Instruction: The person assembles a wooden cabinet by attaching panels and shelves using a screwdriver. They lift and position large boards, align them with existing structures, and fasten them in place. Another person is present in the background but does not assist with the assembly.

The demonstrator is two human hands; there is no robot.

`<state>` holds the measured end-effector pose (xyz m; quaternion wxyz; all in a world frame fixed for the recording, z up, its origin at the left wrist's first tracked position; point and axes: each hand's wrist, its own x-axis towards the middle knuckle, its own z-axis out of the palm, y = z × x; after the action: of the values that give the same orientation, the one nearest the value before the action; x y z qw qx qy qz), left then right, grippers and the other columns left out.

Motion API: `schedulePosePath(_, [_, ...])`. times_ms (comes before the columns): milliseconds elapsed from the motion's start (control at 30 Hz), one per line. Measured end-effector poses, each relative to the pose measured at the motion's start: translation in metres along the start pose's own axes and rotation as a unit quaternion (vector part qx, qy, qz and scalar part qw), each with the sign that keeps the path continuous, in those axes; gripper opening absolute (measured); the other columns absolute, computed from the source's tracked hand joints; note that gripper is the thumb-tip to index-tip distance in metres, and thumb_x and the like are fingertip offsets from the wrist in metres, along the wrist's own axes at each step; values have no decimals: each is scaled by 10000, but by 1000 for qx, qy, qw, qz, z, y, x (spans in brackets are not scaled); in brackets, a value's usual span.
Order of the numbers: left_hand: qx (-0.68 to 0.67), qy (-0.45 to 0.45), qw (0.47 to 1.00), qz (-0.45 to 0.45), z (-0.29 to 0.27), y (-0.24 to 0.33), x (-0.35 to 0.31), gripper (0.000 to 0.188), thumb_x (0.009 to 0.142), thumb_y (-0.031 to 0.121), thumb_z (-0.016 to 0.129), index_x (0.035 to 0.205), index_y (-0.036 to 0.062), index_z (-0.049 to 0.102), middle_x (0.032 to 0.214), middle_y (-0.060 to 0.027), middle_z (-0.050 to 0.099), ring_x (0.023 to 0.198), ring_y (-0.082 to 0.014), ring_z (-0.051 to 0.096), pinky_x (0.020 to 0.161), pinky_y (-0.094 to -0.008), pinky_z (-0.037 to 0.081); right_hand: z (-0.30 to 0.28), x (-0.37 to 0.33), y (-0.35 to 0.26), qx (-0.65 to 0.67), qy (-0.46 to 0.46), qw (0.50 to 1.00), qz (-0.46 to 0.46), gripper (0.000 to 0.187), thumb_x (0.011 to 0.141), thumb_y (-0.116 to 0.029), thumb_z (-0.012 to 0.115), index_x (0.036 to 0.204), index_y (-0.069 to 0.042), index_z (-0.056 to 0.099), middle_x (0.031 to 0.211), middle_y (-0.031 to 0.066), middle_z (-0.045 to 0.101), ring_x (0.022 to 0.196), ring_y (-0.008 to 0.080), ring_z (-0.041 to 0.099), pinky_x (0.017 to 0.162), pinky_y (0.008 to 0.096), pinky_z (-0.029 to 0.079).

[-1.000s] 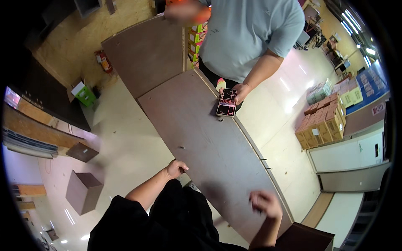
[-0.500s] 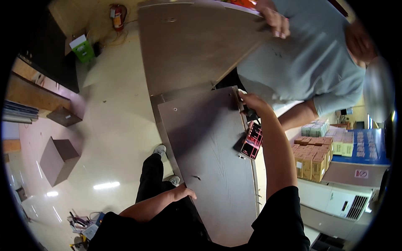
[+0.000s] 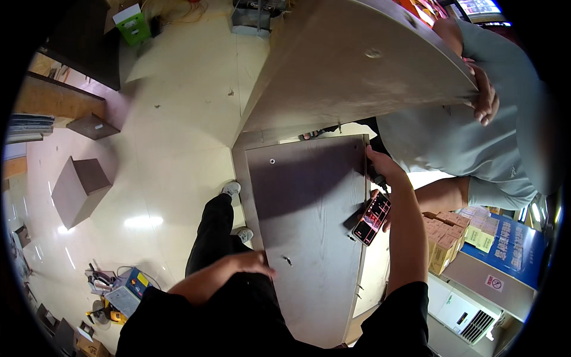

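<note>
A long grey-brown wooden panel (image 3: 315, 238) lies in front of me, with small metal fittings on its face. My left hand (image 3: 250, 263), slightly blurred, is closed at its near left edge. At its far right corner my right hand (image 3: 383, 163) grips the edge; a dark object (image 3: 377, 178) beside my fingers is too hidden to name. A second wooden panel (image 3: 363, 65) rises at a slant from the far end. A co-worker's hand (image 3: 485, 98) holds that panel's right edge. Below my right forearm, the co-worker's other hand holds a phone (image 3: 372, 220) with a lit screen.
On the floor at left stand a brown box-shaped piece (image 3: 80, 187) and a smaller board (image 3: 93, 126). Power tools and a blue case (image 3: 128, 288) sit at lower left. Stacked cartons (image 3: 443, 238) and a white air conditioner (image 3: 464, 312) are at right. My feet are beside the panel.
The second panel has swung to the right and leans more, along with the co-worker's hand on its edge. My view has shifted slightly; both my hands stay at the lying panel.
</note>
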<state>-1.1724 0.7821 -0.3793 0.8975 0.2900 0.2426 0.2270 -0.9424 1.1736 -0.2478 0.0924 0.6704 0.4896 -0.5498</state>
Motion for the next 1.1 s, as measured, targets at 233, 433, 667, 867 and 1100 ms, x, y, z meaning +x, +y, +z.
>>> schedulePosePath(233, [-189, 317, 896, 248, -96, 189, -6, 560, 916, 452, 502, 1299, 45, 454, 1206, -76, 550, 1078, -178, 527, 916, -351, 394, -1, 9, 2, -12, -27, 999, 22, 525, 961, -528, 323, 892, -79, 586, 624, 29, 548, 466, 116, 503, 412, 256, 409])
schedulePosePath(433, [-247, 345, 883, 202, -111, 207, 34, 450, 905, 280, 578, 1220, -30, 493, 1128, -115, 604, 997, -191, 591, 859, -311, 466, -2, 19, 12, -6, -7, 1000, 27, 526, 964, -522, 319, 920, -71, 585, 651, 29, 551, 477, 118, 492, 430, 256, 411])
schedulePosePath(667, [-288, 345, 854, 263, -109, 197, 47, 314, 919, 211, 565, 1111, -37, 572, 1066, -107, 630, 945, -162, 597, 845, -301, 477, -7, 31, 22, -1, -6, 998, 64, 522, 962, -517, 343, 1014, -66, 600, 716, 39, 576, 542, 130, 510, 501, 270, 441])
schedulePosePath(867, [-368, 359, 816, 264, -108, 202, 41, 338, 948, 255, 515, 1065, -50, 602, 1051, -105, 632, 930, -162, 594, 826, -304, 480, 0, 33, 26, 7, 60, 996, 61, 451, 939, -472, 439, 1016, -59, 603, 722, 41, 584, 540, 129, 508, 483, 262, 421])
schedulePosePath(1100, [-290, 413, 829, 243, -106, 201, 46, 314, 948, 234, 510, 1040, -44, 621, 1017, -102, 639, 921, -153, 590, 795, -302, 481, -11, 35, 40, -119, 165, 979, -16, 401, 880, -456, 553, 1046, -97, 620, 702, 12, 575, 499, 107, 473, 420, 241, 365])
